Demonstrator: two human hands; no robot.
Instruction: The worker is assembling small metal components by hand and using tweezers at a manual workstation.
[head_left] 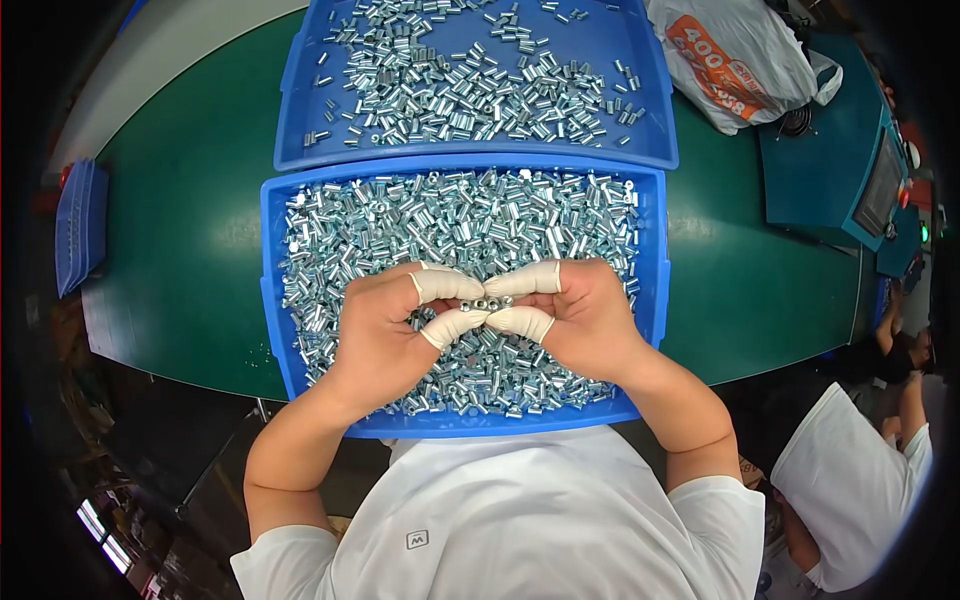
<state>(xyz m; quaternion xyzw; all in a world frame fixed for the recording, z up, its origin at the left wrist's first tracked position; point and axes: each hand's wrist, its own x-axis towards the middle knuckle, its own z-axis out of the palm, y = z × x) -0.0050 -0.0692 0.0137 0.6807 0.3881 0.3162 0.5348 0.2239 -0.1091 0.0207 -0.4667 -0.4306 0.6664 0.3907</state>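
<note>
My left hand (385, 318) and my right hand (592, 318) meet over the near blue tray (654, 255). White finger cots cover the thumb and forefinger of each. Pinched between these fingertips is a short row of small metal sleeves (487, 304), side by side, with their round open ends facing up toward me. The fingertips of both hands touch around the row, and part of it is hidden by them. Below, loose shiny metal sleeves (470, 225) fill the tray, lying in all directions.
A second blue tray (590, 35) with more sleeves stands behind the near one on the green table (190, 240). Stacked blue trays (82, 225) sit at the left edge. A white plastic bag (740, 65) and a teal machine (825, 160) are at right; another person (850, 480) is beyond.
</note>
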